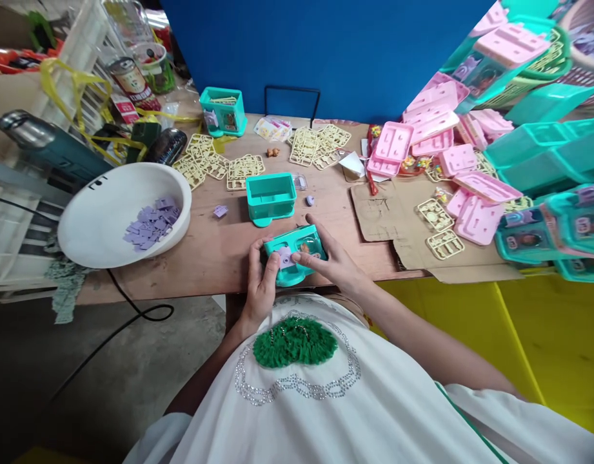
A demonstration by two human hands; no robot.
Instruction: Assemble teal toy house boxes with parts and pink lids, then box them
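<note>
Both my hands hold one small teal plastic toy case (297,252) at the near edge of the wooden table (214,248). My left hand (260,283) is closed round its left end, with the thumb by a lilac piece (285,259) on its front. My right hand (334,263) grips the right side, its fingers lying across the clear window over a small brown figure. Just beyond stands an empty teal case (271,197), its hollow facing me.
A white bowl (108,222) of lilac pieces sits at left. Cream part frames (238,169), loose lilac bits (220,211) and another teal case (222,111) lie farther back. Pink trays (475,219), cardboard (388,216) and stacked teal cases (548,235) fill the right. A blue board (326,51) stands behind.
</note>
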